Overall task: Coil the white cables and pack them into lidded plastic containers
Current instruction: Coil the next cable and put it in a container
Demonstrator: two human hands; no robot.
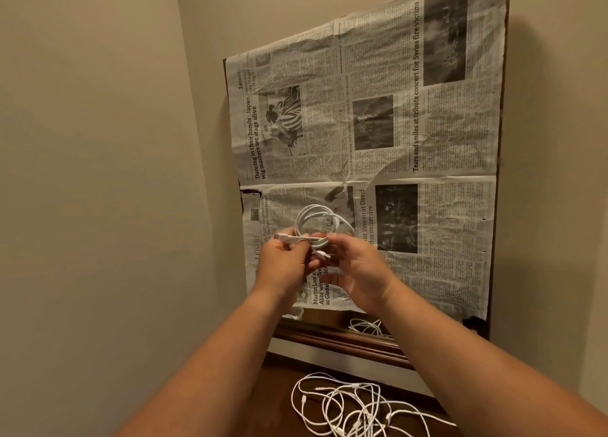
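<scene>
Two hands up in front of the newspaper (pixel 378 124) — your left hand (pixel 284 267) pinching the plug end of the coiled white cable (pixel 314 217), your right hand (pixel 358 273) pinching its gathered loops, loose white cables (pixel 345 403) tangled below on the desk (pixel 274 387).

One white cable (pixel 316 207) is wound into a small round coil at mid-frame, with a plug end sticking out to the left. More loose cables (pixel 357 415) lie tangled at bottom centre.

White cables (pixel 348 407), black-and-white printed newspaper (pixel 378 160), beige wall (pixel 98 140).
</scene>
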